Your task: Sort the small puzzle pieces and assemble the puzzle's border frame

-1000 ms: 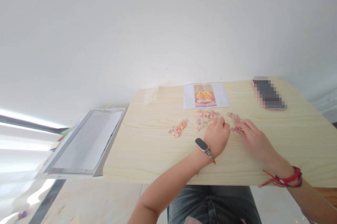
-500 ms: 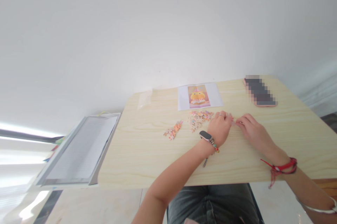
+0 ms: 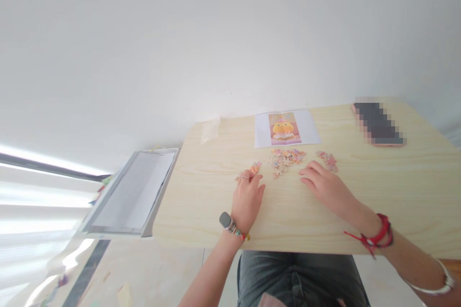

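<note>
Both hands (image 3: pixel 248 196) rest beside puzzle pieces (image 3: pixel 286 159).

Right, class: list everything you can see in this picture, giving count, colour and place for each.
table: one, pale wood, centre.
reference picture: one, white sheet with orange figure, far edge.
puzzle piece piles: three, multicoloured, mid-table.
phone: one, pink-edged, blurred, far right.
clear bag: one, far left corner.
binder: one, grey, left of table.
left hand: on leftmost pile, watch on wrist.
right hand: flat on table, red cord on wrist.
</note>
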Demonstrator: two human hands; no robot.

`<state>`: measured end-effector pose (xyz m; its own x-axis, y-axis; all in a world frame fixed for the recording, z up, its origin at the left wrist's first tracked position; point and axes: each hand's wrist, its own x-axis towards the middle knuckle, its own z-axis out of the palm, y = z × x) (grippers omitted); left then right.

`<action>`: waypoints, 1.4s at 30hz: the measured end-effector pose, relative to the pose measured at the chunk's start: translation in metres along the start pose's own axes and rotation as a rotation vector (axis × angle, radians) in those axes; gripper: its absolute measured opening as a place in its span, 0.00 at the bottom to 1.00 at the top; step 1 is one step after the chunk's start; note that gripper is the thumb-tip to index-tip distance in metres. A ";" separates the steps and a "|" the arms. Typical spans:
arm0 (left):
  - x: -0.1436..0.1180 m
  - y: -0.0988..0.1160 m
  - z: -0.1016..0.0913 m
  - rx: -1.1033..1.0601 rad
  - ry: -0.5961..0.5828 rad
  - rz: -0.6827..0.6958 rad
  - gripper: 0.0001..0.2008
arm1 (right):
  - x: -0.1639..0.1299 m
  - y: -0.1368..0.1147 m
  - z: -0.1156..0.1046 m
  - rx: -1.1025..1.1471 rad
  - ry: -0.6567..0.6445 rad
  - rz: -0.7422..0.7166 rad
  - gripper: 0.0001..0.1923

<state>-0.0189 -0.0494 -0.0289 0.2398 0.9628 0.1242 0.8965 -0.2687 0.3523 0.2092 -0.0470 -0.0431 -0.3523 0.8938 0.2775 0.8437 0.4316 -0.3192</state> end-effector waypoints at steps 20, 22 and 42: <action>0.023 0.020 0.014 -0.129 0.013 0.279 0.12 | 0.028 -0.006 0.004 0.416 -0.259 0.110 0.09; 0.022 0.019 0.013 -0.193 0.025 0.397 0.13 | 0.027 -0.006 -0.006 0.625 -0.379 0.147 0.10; 0.011 0.027 0.013 -0.096 0.100 0.249 0.08 | 0.005 -0.011 -0.014 0.749 -0.309 0.355 0.15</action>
<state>0.0131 -0.0454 -0.0298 0.4064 0.8606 0.3070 0.7740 -0.5028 0.3848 0.2042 -0.0491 -0.0254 -0.3050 0.9363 -0.1740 0.4757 -0.0085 -0.8796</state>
